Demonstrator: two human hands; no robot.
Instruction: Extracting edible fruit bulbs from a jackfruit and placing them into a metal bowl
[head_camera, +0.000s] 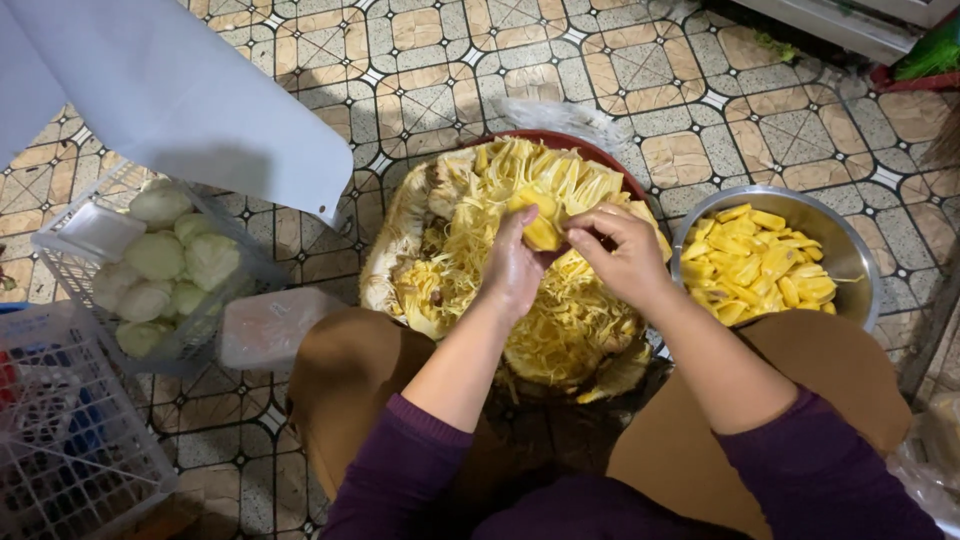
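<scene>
On the patterned tile floor (450, 60), left hand (515, 270) and right hand (625, 250) pinch one jackfruit pod (541, 232); sticky fingers could drop it short of the steel bowl (850, 255) at three o'clock.

Head camera looks steeply down, close above the floor (600, 60).

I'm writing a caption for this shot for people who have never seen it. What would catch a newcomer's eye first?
The big opened jackfruit in the middle, a mass of yellow fibres lying in a red basin on the patterned tile floor. Right over it, the left hand and right hand pinch one yellow pod between them. To the right stands a steel bowl heaped with yellow pieces.
</scene>
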